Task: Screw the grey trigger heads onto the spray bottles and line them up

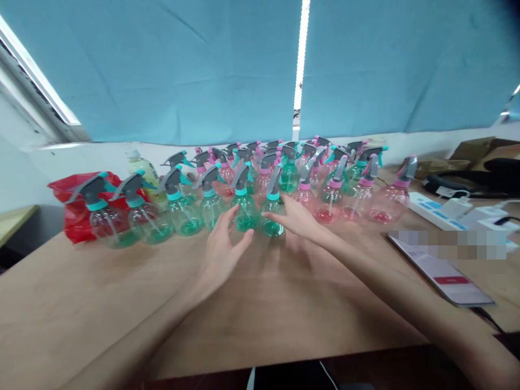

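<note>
Clear spray bottles with grey trigger heads stand upright in rows on the wooden table. My right hand (298, 218) is wrapped round a green spray bottle (272, 225) with a turquoise collar in the front row; the thumb lies across its front and the other fingers are mostly hidden. My left hand (221, 249) is open, thumb and fingers apart, just in front of another green spray bottle (246, 212). Whether its fingertips touch that bottle I cannot tell. A pink spray bottle (305, 196) stands just beyond my right hand.
A red plastic bag (75, 216) and a pale yellow bottle (142, 168) sit at the left. To the right lie a white power strip (436, 211), a phone-like flat device (442, 271), cables and dark headphones (449, 184). A blue curtain (182, 70) hangs behind.
</note>
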`<state>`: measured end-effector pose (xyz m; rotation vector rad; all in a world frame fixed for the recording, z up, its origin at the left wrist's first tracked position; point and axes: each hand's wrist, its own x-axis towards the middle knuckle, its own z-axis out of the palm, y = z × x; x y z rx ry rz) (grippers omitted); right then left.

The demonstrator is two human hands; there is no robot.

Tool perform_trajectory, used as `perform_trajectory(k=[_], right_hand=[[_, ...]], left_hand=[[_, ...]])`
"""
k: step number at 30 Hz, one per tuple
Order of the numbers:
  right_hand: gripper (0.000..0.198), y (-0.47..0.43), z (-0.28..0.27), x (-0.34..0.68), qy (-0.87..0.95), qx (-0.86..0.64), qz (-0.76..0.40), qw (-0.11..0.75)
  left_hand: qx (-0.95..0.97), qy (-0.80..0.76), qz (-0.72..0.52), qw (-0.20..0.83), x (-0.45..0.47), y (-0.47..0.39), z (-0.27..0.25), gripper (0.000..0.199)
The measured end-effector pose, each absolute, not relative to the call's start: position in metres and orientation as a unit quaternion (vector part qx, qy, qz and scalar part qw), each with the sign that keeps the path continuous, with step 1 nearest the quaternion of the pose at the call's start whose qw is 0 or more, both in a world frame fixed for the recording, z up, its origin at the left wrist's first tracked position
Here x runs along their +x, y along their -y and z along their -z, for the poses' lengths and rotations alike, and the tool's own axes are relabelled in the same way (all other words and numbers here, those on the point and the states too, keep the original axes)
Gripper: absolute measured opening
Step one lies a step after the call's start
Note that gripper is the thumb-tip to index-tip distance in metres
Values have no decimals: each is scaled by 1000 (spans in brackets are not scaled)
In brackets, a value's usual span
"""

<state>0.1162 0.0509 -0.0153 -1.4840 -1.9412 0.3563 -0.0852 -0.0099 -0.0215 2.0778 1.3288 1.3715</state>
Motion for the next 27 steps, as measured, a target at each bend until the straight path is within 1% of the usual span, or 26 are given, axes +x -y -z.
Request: perform_trajectory(k=[3,6,8,10,12,16,18,20,21,23,24,27], right_hand=[[67,-28,14,119,762,-555,-127,310],[64,-2,12,125,777,-543,-126,293],[64,15,11,129,784,-539,-119,285],[65,30,12,133,792,-537,-102,272],[71,43,13,136,802,-529,-88,262],[79,57,14,144,822,-495,-81,270],[82,59,12,153,833,-472,-90,275],[82,58,8,167,853,-429,-126,270],[76,56,7,176,863,-404,-152,263],[52,49,8,195,867,-388,-194,246],[42,44,11,205,856,-408,-197,250],[31,26,32,226,821,-456,-184,289]], left_hand=[[722,-457,-470,221,-67,7,14,55],[734,-431,-462,250,-43,2,2,65],[740,-409,-461,270,-28,1,-6,66],[745,-385,-462,289,-15,3,-12,60],[745,-364,-462,315,-5,8,-13,53],[743,-322,-472,349,5,19,-8,39],[742,-311,-470,364,7,21,-4,34],[741,-309,-462,377,8,22,-3,31],[740,-310,-459,381,9,21,-2,31],[743,-311,-455,378,9,19,-3,33],[746,-310,-455,373,10,18,-4,33],[755,-312,-458,349,13,12,-6,32]])
